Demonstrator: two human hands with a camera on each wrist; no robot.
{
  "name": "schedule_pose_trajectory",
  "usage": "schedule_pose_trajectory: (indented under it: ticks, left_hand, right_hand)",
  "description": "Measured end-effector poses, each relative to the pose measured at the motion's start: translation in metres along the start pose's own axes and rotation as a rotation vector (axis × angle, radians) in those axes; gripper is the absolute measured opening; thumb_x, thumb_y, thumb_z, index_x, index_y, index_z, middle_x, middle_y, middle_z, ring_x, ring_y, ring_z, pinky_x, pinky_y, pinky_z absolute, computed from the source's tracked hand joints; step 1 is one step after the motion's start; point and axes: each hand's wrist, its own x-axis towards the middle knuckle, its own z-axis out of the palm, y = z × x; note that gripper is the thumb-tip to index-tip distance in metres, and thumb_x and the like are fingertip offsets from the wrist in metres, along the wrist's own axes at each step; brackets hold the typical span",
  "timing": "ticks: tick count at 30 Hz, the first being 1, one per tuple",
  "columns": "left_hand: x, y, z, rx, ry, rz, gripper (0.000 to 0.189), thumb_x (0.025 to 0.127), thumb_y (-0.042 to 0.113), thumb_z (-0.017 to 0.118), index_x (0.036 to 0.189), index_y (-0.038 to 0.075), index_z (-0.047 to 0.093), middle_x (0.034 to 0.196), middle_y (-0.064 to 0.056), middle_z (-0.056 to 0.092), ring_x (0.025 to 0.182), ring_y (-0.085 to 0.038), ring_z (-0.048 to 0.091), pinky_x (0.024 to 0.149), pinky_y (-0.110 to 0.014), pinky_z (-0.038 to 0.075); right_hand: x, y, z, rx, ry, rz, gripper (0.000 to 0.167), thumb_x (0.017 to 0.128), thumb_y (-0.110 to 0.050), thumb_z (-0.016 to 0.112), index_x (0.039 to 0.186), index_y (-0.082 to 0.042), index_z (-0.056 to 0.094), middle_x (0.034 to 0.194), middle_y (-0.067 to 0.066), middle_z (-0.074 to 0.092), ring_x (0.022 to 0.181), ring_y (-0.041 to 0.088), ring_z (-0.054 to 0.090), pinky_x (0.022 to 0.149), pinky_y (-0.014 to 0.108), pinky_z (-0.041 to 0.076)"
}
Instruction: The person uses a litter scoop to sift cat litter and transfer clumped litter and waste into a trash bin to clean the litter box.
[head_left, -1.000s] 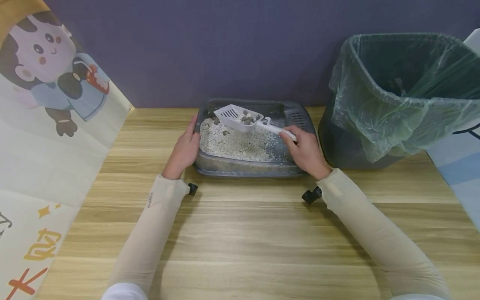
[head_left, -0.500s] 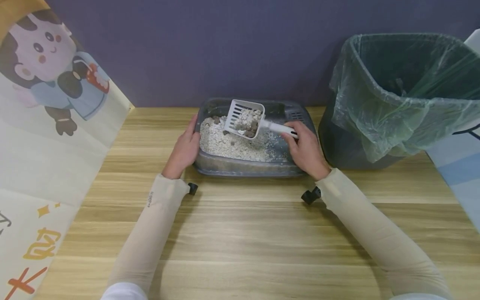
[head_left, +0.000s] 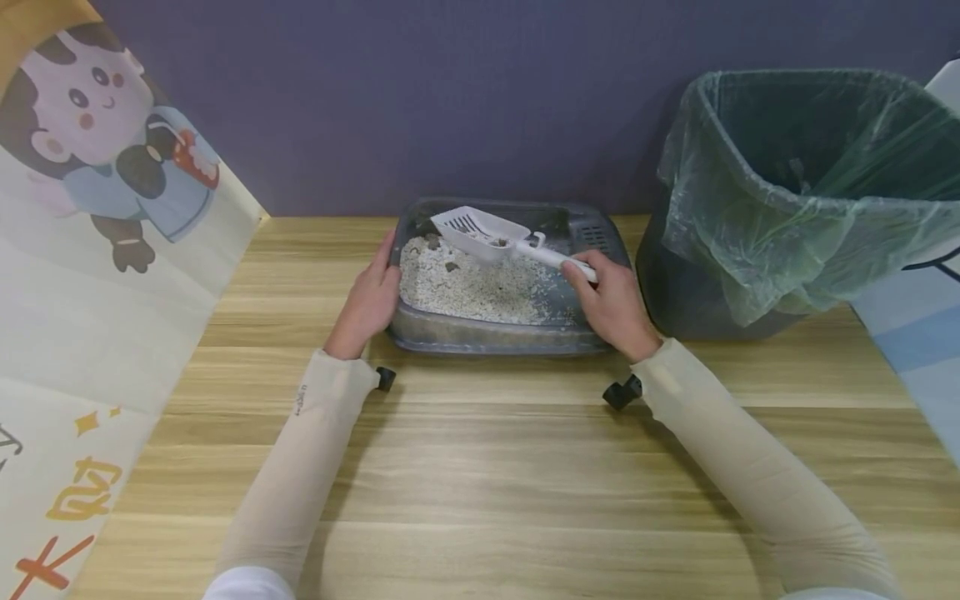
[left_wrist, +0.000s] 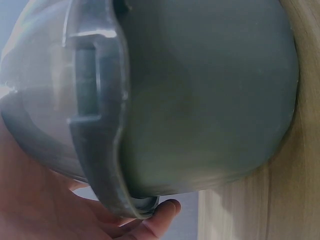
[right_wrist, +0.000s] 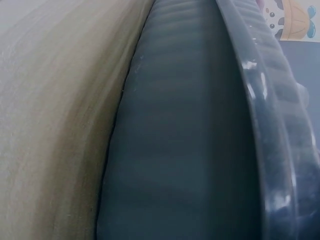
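Note:
A grey litter box [head_left: 498,337] stands on the wooden table, with pale granular litter [head_left: 472,292] spread over its left and middle. My left hand [head_left: 367,296] grips the box's left side; in the left wrist view its fingers [left_wrist: 161,218] curl at the rim. Between the thumb and fingers of my right hand [head_left: 611,300] is the handle of a white slotted litter scoop [head_left: 480,233]. The scoop's head hangs tilted over the litter, with a few clumps showing in it. A dark clump [head_left: 452,267] lies on the litter below. The right wrist view shows the box's outer wall [right_wrist: 175,130], not the hand.
A dark bin [head_left: 690,283] lined with a thin green bag [head_left: 780,242] stands close to the box's right side. Behind the box rises a purple-grey wall [head_left: 465,100]. A panel with a cartoon figure [head_left: 112,125] borders the table on the left.
The scoop's head swings from tilted to flat, showing litter and clumps, then tilts again. Less material shows in it than a second ago. The left hand stays put.

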Motion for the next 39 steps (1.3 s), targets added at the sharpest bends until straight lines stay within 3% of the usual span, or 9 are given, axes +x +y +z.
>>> schedule_pose_trajectory:
  ticks: [7,18,22,31,39]
  left_hand:
    - [0.000,0.001,0.000,0.004,-0.002,0.005,0.055,0.100,0.035,0.023,0.151,0.036,0.004,0.155,-0.004,0.017,0.136,-0.035,0.024,0.109,-0.051,0.020]
    - [0.001,0.002,-0.001,0.005,0.002,0.012,0.054,0.100,0.035,0.022,0.151,0.037,0.004,0.155,-0.005,0.017,0.136,-0.035,0.025,0.109,-0.052,0.020]
    - [0.001,0.001,0.000,-0.001,0.000,0.010,0.054,0.100,0.035,0.023,0.151,0.037,0.004,0.155,-0.005,0.018,0.136,-0.035,0.025,0.108,-0.052,0.020]
    - [0.000,0.001,-0.001,-0.002,-0.005,-0.001,0.055,0.100,0.036,0.022,0.151,0.036,0.004,0.155,-0.006,0.017,0.136,-0.034,0.025,0.109,-0.050,0.020]
    - [0.000,0.000,-0.001,0.003,-0.006,-0.002,0.054,0.100,0.035,0.022,0.151,0.036,0.004,0.154,-0.011,0.021,0.134,-0.037,0.028,0.108,-0.053,0.022]
  right_hand:
    - [-0.001,0.000,-0.002,-0.005,0.006,-0.004,0.039,0.097,-0.039,0.049,0.109,-0.007,0.066,0.060,0.003,0.051,0.045,0.019,0.039,0.050,0.033,0.034]
    - [0.000,-0.002,-0.003,0.048,0.007,-0.084,0.031,0.097,-0.028,0.051,0.118,-0.006,0.055,0.086,0.004,0.049,0.057,0.018,0.039,0.051,0.031,0.033]
    - [0.000,-0.002,-0.003,0.041,-0.030,-0.088,0.029,0.097,-0.027,0.050,0.118,-0.007,0.055,0.089,0.004,0.051,0.058,0.017,0.039,0.051,0.032,0.034]
    - [-0.002,-0.007,-0.005,0.026,-0.042,-0.061,0.030,0.097,-0.028,0.051,0.118,-0.006,0.055,0.086,0.004,0.051,0.057,0.018,0.039,0.051,0.032,0.034]
    - [-0.008,-0.036,-0.029,0.021,0.018,-0.071,0.033,0.097,-0.030,0.053,0.120,-0.006,0.057,0.077,0.003,0.051,0.052,0.018,0.038,0.047,0.030,0.031]
